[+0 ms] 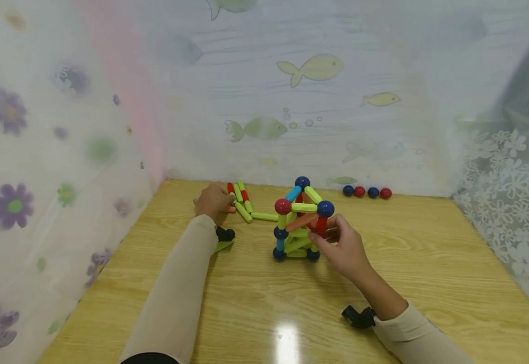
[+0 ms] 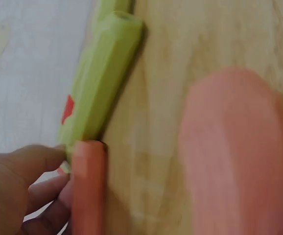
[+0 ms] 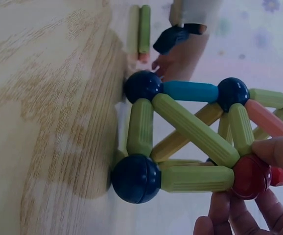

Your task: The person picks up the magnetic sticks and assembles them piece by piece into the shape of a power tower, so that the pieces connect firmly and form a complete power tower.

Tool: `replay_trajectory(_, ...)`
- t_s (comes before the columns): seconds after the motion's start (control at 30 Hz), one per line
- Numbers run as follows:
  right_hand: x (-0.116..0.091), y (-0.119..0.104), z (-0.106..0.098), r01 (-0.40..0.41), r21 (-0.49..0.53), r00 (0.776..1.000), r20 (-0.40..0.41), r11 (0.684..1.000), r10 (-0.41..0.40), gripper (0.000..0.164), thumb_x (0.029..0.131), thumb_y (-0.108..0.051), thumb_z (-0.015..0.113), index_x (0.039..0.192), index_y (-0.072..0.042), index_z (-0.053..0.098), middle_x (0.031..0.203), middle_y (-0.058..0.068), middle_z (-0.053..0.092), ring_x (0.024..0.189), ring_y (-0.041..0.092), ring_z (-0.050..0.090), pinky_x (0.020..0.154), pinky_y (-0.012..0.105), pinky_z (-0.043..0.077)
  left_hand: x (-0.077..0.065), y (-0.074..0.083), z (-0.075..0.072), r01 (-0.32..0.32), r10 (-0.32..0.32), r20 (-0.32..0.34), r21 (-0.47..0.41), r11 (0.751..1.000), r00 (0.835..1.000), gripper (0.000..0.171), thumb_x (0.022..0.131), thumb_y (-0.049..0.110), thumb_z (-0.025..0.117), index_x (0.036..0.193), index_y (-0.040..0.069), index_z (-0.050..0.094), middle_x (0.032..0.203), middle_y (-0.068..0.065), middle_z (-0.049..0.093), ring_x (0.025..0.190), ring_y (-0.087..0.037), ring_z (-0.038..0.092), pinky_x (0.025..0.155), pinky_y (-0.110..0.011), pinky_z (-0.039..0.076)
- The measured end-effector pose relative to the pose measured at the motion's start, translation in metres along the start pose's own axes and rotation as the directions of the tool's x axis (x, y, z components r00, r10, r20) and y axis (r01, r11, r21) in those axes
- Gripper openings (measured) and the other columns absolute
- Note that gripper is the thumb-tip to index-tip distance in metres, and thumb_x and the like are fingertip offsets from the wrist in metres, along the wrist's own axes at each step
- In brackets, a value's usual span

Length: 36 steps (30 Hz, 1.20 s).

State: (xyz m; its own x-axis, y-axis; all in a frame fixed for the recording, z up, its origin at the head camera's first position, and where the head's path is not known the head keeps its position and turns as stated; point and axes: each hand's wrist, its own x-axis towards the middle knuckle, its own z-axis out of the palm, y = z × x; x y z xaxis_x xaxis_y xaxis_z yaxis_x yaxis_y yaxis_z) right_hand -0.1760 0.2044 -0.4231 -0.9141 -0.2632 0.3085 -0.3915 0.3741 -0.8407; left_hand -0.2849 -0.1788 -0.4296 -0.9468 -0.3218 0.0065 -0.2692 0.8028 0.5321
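A tower of magnetic sticks and balls [image 1: 304, 208] stands on the table, with blue and red balls joined by green, blue, red and salmon sticks. My right hand [image 1: 345, 248] grips its right side, thumb and fingers around a red ball [image 3: 251, 177]. Left of the tower, my left hand [image 1: 214, 198] reaches into a pile of loose sticks [image 1: 244, 213]. In the left wrist view its thumb and fingers are at the ends of green sticks [image 2: 105, 73], beside a salmon stick [image 2: 88, 188]; whether they pinch one I cannot tell.
Several blue and red balls [image 1: 372, 192] line up at the back right, near the fish-patterned sheet [image 1: 255, 129]. One green stick [image 1: 265, 216] lies between pile and tower. Another green stick [image 1: 225, 245] is beside my left forearm. A flowered sheet [image 1: 14, 205] borders the left.
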Motion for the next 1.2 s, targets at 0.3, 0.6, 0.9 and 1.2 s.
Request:
replay_trajectory(0.3,0.000,0.000,0.000,-0.013,-0.009,1.000,0.011,1.000,0.013,0.035,0.096,-0.034,0.076,0.114,-0.013,0.056,0.109,0.006,0.071,0.096,0.023,0.069,0.081,0.028,0.058,-0.008,0.002,-0.017,0.002,-0.009,0.080,0.097,0.995,0.997,0.022,0.096,0.032,0.067,0.105,0.016,0.079,0.116,-0.005,0.076,0.111,-0.035,0.067,0.106,-0.067,0.036)
replay_trajectory(0.6,0.000,0.002,0.001,-0.014,-0.009,1.000,0.013,1.000,0.014,0.035,0.097,-0.035,0.075,0.115,-0.013,0.055,0.111,0.006,0.071,0.097,0.022,0.067,0.082,0.028,0.057,-0.015,-0.001,-0.025,0.002,-0.012,0.060,0.172,0.985,0.998,0.038,0.096,0.028,0.067,0.061,0.016,0.058,0.059,0.002,0.053,0.076,-0.029,0.062,0.103,-0.067,0.040)
replay_trajectory(0.9,-0.001,0.000,0.004,-0.018,0.007,1.000,0.024,1.000,0.018,0.036,0.097,-0.035,0.074,0.119,-0.014,0.054,0.112,0.005,0.070,0.097,0.022,0.067,0.082,0.029,0.058,-0.021,-0.007,-0.033,0.004,0.012,0.112,-0.134,0.991,0.994,0.037,0.101,0.037,0.061,0.118,0.008,0.076,0.130,-0.013,0.069,0.122,-0.035,0.062,0.103,-0.057,0.050)
replay_trajectory(1.2,0.000,0.000,0.004,-0.028,0.009,0.999,0.031,1.000,0.028,0.038,0.098,-0.036,0.072,0.124,-0.015,0.054,0.111,0.005,0.069,0.097,0.021,0.066,0.083,0.030,0.057,-0.051,-0.003,-0.036,-0.006,0.158,0.275,-0.483,0.875,0.948,0.044,0.104,0.018,0.055,0.144,0.002,0.059,0.155,-0.017,0.049,0.138,-0.039,0.051,0.113,-0.055,0.044)
